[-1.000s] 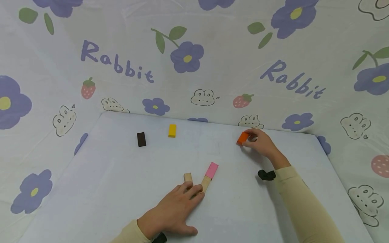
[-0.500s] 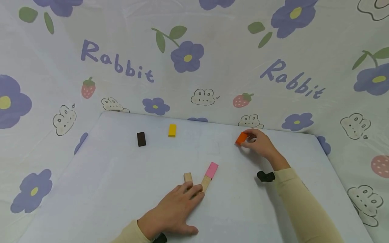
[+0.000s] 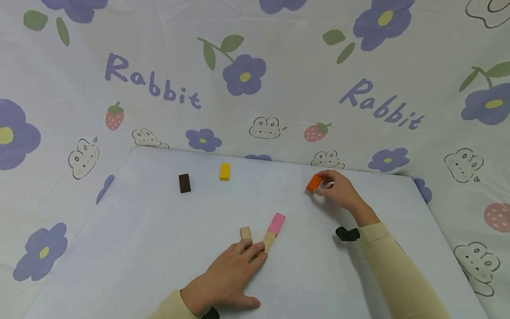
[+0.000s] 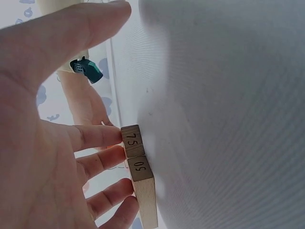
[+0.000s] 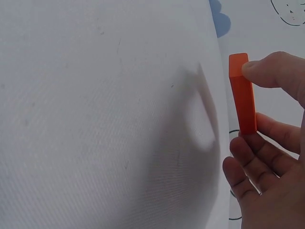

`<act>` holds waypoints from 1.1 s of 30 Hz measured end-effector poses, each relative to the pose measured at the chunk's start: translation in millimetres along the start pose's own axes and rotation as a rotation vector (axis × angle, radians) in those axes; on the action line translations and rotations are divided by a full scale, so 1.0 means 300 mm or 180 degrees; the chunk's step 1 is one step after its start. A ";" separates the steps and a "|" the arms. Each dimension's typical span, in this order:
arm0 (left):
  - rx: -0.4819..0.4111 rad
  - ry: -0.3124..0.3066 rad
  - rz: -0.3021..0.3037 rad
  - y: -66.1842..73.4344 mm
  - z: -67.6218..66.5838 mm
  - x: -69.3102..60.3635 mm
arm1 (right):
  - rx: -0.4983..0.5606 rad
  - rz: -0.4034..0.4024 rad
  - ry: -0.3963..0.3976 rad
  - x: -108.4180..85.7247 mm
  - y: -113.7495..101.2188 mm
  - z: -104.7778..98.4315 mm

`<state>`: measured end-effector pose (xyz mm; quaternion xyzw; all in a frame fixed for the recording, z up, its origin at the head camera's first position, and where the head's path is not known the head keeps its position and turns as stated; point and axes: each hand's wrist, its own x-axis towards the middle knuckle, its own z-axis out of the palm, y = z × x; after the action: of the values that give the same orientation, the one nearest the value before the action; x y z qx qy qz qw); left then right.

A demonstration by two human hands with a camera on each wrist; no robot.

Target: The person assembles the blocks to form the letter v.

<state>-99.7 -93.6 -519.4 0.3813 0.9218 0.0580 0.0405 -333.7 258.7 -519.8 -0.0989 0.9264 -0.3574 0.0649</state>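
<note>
My right hand [image 3: 338,190] pinches an orange block [image 3: 314,183] between thumb and fingers near the table's far edge. In the right wrist view the orange block [image 5: 243,93] is lifted off the white surface, its shadow apart from it. My left hand [image 3: 227,277] lies with fingers extended, fingertips touching two plain wooden blocks. One wooden block [image 3: 245,233] pokes out past the fingers; the other wooden block [image 3: 269,240] meets a pink block [image 3: 276,224] end to end. In the left wrist view, printed ends show on a "75" block [image 4: 132,141] and a "50" block [image 4: 140,168].
A dark brown block [image 3: 184,183] and a yellow block [image 3: 225,172] lie flat at the back left of the white table [image 3: 159,248]. Behind the table hangs a cloth [image 3: 287,66] printed with flowers and rabbits. Black devices sit on both wrists.
My right hand has shifted slightly left with the orange block in its pinch. The left hand and the blocks on the table have stayed in place.
</note>
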 end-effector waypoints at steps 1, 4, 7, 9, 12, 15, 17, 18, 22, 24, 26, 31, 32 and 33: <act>-0.0003 -0.0012 -0.0001 0.002 -0.001 -0.001 | 0.0003 0.0000 -0.0001 -0.003 -0.002 0.002; -0.0016 -0.0046 -0.0016 0.007 -0.002 -0.004 | 0.0004 -0.0020 -0.0004 -0.010 -0.005 0.008; -0.0029 -0.0082 -0.0041 0.011 -0.001 -0.007 | 0.0014 -0.0061 -0.0008 -0.016 -0.008 0.013; -0.0045 -0.0095 -0.0055 0.013 0.000 -0.010 | 0.0030 -0.0083 -0.0016 -0.019 -0.010 0.018; -0.0059 -0.0087 -0.0059 0.016 0.006 -0.014 | 0.0059 -0.0101 -0.0032 -0.026 -0.017 0.026; -0.0061 -0.0066 -0.0052 0.017 0.013 -0.017 | 0.0067 -0.0106 -0.0049 -0.036 -0.021 0.035; -0.0060 -0.0063 -0.0051 0.017 0.018 -0.018 | 0.0058 -0.0105 -0.0048 -0.043 -0.023 0.039; -0.0059 -0.0060 -0.0050 0.018 0.020 -0.019 | 0.0059 -0.0110 -0.0054 -0.046 -0.024 0.041; -0.0062 -0.0061 -0.0043 0.017 0.026 -0.021 | 0.0034 -0.0172 -0.0059 -0.053 -0.032 0.043; -0.0057 -0.0044 -0.0033 0.016 0.024 -0.020 | 0.0012 -0.0216 -0.0049 -0.052 -0.040 0.040; -0.0050 -0.0031 -0.0033 0.013 0.022 -0.018 | -0.0002 -0.0249 -0.0029 -0.051 -0.050 0.034; -0.0039 -0.0042 -0.0051 0.005 0.018 -0.008 | -0.0005 -0.0215 -0.0011 -0.053 -0.075 0.019; -0.0042 -0.0049 -0.0051 0.004 0.018 -0.006 | -0.0005 -0.0207 -0.0015 -0.054 -0.077 0.018; -0.0048 -0.0055 -0.0050 0.003 0.019 -0.005 | 0.0000 -0.0206 -0.0019 -0.056 -0.078 0.018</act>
<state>-97.3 -93.7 -524.8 0.3741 0.9239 0.0613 0.0518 -313.2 242.1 -507.1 -0.1299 0.9226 -0.3589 0.0561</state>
